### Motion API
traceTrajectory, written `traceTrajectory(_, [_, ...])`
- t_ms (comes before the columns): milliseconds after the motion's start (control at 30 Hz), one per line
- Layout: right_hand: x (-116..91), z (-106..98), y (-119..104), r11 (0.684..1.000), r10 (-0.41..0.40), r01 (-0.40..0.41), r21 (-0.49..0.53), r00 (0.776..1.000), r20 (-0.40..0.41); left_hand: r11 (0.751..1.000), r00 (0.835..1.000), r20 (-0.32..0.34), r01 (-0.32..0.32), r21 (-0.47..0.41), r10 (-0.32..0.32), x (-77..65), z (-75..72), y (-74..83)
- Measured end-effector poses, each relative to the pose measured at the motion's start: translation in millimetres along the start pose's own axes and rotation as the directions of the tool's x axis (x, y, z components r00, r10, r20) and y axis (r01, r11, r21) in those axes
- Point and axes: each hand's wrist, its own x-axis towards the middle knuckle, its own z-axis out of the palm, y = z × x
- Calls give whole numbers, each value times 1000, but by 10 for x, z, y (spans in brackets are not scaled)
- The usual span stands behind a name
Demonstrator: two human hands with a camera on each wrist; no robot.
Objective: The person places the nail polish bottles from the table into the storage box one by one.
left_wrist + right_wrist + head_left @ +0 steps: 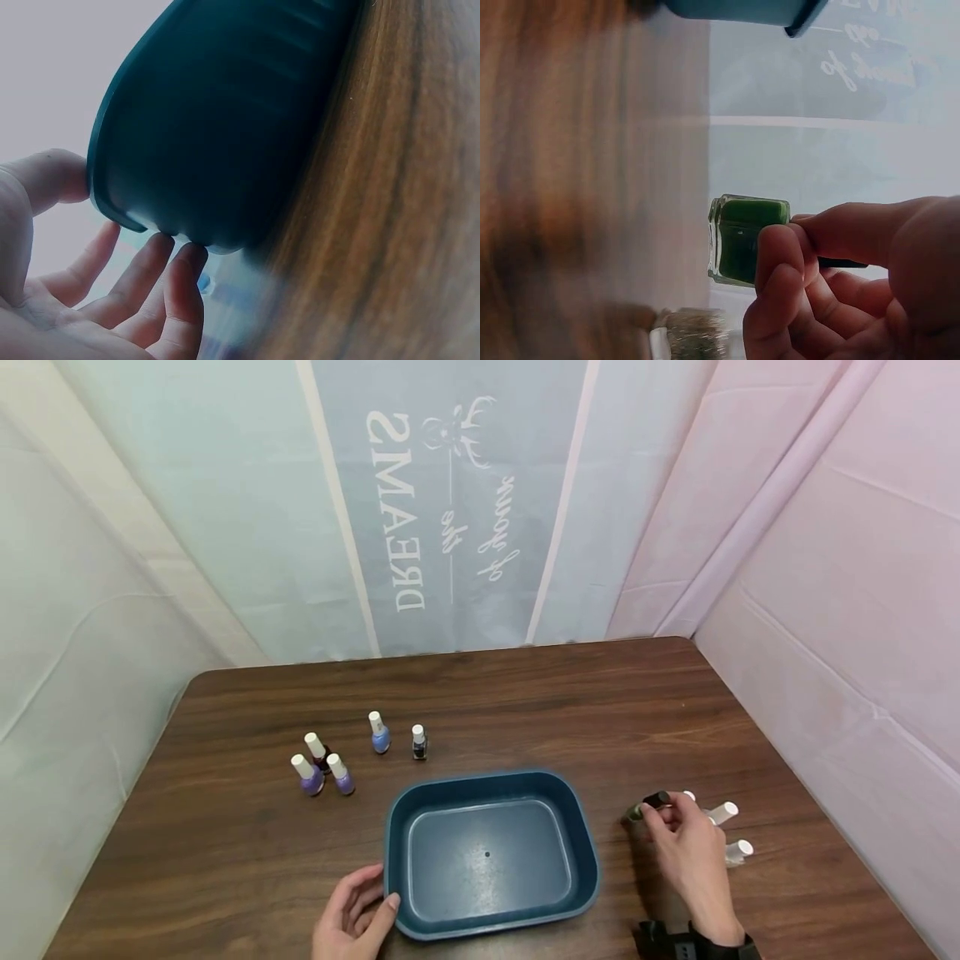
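My right hand pinches a green nail polish bottle with a black cap between thumb and fingers. The bottle is tilted and held right of the blue tray. Several white-capped bottles stand close beside this hand, partly hidden by it. At the tray's left side, my left hand holds the dark blue plastic tray, thumb on the rim and fingertips against the outer wall. Nothing lies inside the tray.
Left of and behind the tray stand two purple nail polish bottles, a dark red one, a blue one and a black one, all with white caps. Fabric sheets hang around the wooden table.
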Motion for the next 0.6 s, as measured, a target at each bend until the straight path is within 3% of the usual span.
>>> traceTrajectory(133, [-4,-25,-49,999,-32,32,16,999,-9,1000,1000,-5,-24,0,24,-11,8,-3])
traceTrajectory(367, [-25,-51,-152,996,-87,88,31,996,-14,1000,1000,20,-8,-10,8,-18,-10,37])
traceTrajectory(600, [-63,-95,-280,992,-127,127,29,992,18,997,998,25,-57,-54,58,-21,-28,38])
